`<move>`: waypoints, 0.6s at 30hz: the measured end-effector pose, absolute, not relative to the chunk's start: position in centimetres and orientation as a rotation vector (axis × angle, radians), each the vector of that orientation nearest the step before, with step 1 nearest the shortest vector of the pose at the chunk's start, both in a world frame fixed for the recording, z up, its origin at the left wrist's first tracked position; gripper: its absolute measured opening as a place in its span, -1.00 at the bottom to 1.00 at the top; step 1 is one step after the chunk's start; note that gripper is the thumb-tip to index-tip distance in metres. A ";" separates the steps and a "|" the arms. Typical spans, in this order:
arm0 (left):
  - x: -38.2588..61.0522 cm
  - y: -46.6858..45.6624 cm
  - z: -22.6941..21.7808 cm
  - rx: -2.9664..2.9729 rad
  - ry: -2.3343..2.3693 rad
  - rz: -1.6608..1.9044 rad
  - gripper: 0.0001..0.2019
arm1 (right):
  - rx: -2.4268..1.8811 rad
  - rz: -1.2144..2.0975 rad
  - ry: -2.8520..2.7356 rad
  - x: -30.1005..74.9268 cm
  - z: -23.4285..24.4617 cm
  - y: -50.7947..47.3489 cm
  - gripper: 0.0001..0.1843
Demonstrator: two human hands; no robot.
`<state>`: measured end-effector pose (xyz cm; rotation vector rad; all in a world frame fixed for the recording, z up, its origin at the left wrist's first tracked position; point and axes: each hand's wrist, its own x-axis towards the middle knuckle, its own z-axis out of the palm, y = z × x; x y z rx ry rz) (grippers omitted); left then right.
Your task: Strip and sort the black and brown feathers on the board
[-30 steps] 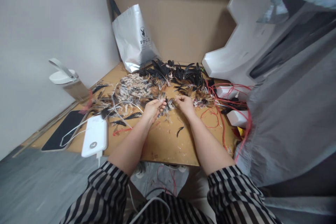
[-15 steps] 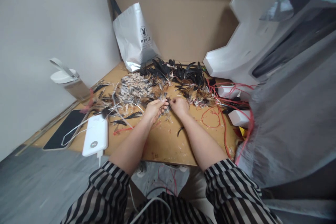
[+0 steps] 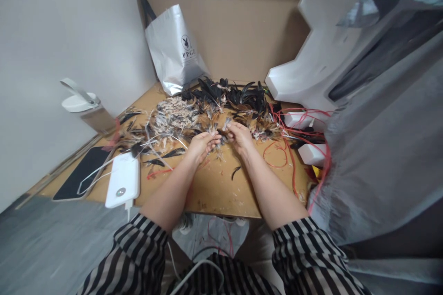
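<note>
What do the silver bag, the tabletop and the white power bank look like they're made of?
Silver bag: thin metallic-look plastic film or coated paper, glossy and creased. Tabletop: bare wood board, probably plywood, matt with a speckled tan face. Power bank: hard white plastic, smooth with a slight sheen.

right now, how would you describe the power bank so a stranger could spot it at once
Start at the wooden table strewn with feathers and go to its near left corner, left of the person's left forearm. A white power bank lies flat beside a black phone; it is the only white slab there, with a round button on its face and white cables running from it.
</note>
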<state>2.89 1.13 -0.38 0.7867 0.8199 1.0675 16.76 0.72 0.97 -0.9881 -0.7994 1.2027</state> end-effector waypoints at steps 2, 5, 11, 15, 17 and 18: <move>2.8 1.1 -0.3 0.776 0.803 1.065 -0.85 | -0.979 1.218 -0.838 16.2 0.8 0.6 -0.72; 2.8 1.1 -0.2 0.758 0.777 1.071 -0.88 | -0.998 1.215 -0.907 15.5 0.4 0.5 -0.74; 3.0 1.0 -0.1 0.760 0.752 1.064 -0.90 | -1.047 1.134 -0.947 15.1 0.5 0.3 -0.76; 3.0 1.1 -0.4 0.794 0.762 1.075 -0.87 | -1.035 1.091 -0.953 14.9 0.6 0.2 -0.77; 3.0 1.1 -0.6 0.818 0.772 1.083 -0.85 | -1.036 1.081 -0.955 14.8 0.6 0.0 -0.77; 3.0 1.0 -0.6 0.832 0.780 1.085 -0.84 | -1.041 1.080 -0.956 14.7 0.6 0.0 -0.76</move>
